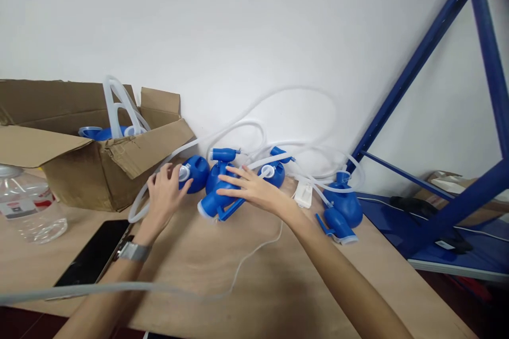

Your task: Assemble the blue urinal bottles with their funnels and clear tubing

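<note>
Our right hand [254, 188] lies with its fingers [234, 177] stretched out nearly flat over the blue pump piece [214, 201] at the middle of the wooden table [246, 275]; they rest on it without closing around it. Our left hand [165, 193] curls loosely, fingertips touching the white cap of a blue bulb [194, 172] just left of that piece; we cannot tell whether it truly pinches the cap.

The pump piece lies directly under the right fingers, its long axis running from near-left to far-right, with its white-rimmed mouth facing the near-left. The right hand is on it, while the left sits just beside its far-left end. It is glossy blue plastic, tubular, with a thin blue handle along its near side.

Outward, translucent hoses [238, 132] loop against the white wall. More blue bulbs [344, 204] lie to the right, near a small white block [304, 194]. To the left stands an open cardboard box [99, 169] holding more hoses, then a clear water bottle [27, 204]. A dark phone [95, 254] lies near the left wrist, which wears a watch [134, 251]. Blue shelving [457, 190] rises on the right.
</note>
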Available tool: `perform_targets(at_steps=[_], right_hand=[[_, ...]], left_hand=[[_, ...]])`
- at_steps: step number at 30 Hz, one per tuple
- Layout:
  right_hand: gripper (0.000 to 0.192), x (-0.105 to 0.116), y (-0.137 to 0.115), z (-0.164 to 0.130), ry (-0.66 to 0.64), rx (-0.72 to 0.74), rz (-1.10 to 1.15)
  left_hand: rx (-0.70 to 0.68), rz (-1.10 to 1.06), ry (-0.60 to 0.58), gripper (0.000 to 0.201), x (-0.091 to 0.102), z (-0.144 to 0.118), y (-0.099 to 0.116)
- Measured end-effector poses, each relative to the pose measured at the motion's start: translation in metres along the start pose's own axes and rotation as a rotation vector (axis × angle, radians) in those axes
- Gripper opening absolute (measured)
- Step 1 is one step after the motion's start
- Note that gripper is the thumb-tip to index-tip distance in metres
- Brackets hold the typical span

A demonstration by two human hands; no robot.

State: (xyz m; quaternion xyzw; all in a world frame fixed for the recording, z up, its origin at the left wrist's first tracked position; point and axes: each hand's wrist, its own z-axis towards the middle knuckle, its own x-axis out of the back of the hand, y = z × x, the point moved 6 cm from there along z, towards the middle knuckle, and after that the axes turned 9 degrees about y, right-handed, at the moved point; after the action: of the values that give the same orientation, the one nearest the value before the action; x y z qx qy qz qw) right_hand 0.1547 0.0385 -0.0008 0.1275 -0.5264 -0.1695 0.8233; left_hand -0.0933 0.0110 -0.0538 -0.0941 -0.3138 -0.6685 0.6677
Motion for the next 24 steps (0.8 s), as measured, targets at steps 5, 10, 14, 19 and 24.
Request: perform_targets(at_steps=[5,10,14,19,24], right_hand=[[0.05,-0.033,-0.015,0.046,-0.048,0.24,0.014],[0.039,-0.042,-0.023,0.074,0.007,0.294,0.022],[0.038,-0.024,-0.012,0.065,0.164,0.139,0.006],[0.033,0.008,0.043,-0.024,0.338,-0.355,-0.068],[0.039,0.015,0.106,-0.2,0.273,-1.187,-0.289]], left_hand=[[-0.211,-0.504,-0.113,0.046,0.021,-0.052,0.018],[-0.116,-0.546,-0.229,0.086,0.025,-0.079,0.013],[-0.119,-0.502,-0.087,0.071,0.031,-0.067,0.002],[0.008,-0.368,0.117,0.056,0.041,-0.027,-0.004],[0.145,-0.044,0.017,0.056,0.015,0.014,-0.016]])
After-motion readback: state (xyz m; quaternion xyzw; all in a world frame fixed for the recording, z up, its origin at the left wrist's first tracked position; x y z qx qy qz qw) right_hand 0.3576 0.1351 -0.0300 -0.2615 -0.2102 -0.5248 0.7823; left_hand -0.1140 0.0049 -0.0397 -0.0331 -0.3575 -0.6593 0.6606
